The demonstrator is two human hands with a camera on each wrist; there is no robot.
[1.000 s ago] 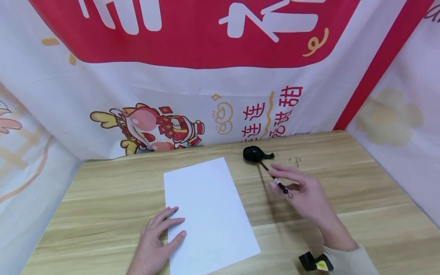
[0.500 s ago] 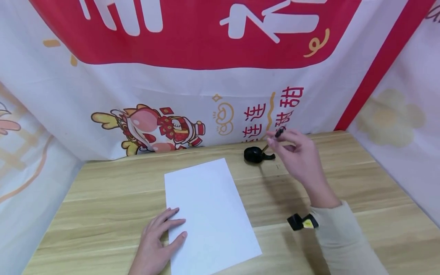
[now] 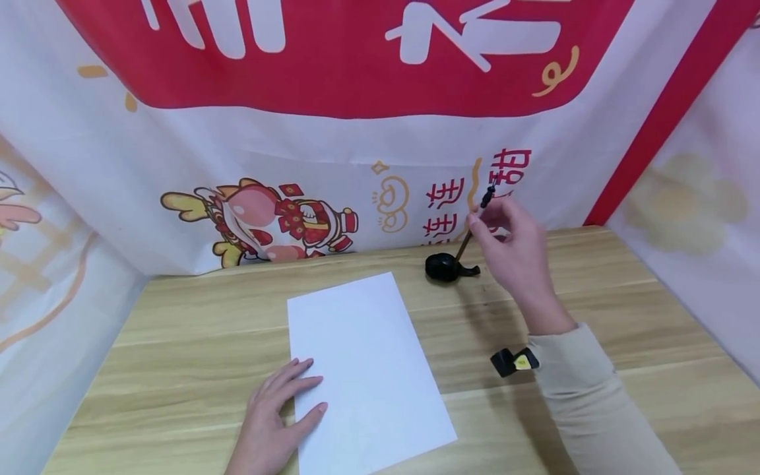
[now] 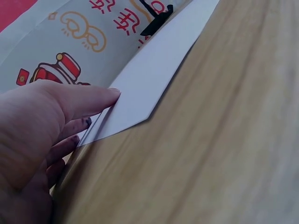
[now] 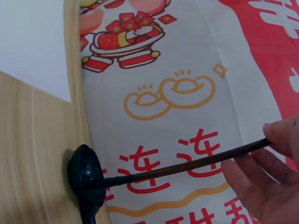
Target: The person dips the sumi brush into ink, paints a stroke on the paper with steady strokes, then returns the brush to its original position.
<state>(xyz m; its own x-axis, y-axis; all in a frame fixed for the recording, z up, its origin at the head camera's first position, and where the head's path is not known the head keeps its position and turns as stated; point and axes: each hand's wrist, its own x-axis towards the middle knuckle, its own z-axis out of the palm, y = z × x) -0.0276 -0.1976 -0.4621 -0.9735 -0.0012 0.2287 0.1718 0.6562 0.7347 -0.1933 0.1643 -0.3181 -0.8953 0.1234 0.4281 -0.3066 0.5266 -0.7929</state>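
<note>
Between thumb and fingers my right hand (image 3: 516,254) pinches a writing brush (image 3: 465,244) high on its thin brown handle. The brush's lower end stands in a small black ink dish (image 3: 441,267), which has a curved, spout-like handle. In the right wrist view the dark brush end dips inside the dish (image 5: 85,170); the bristles are hidden. My left hand (image 3: 279,412) rests with spread, relaxed fingers on the left edge of a white sheet of paper (image 3: 368,369). Dark smudges mark some fingertips (image 4: 88,122) in the left wrist view.
The wooden table (image 3: 196,369) ends at the back against a printed white and red cloth (image 3: 356,142). The ink dish lies close to that back edge, right of the paper. A small black camera with a yellow label (image 3: 513,362) sits at my right wrist.
My right hand has moved up and toward the back cloth. The brush, earlier leaning toward me, now stands steeper with its top tilted right. The left hand and paper stay put.
</note>
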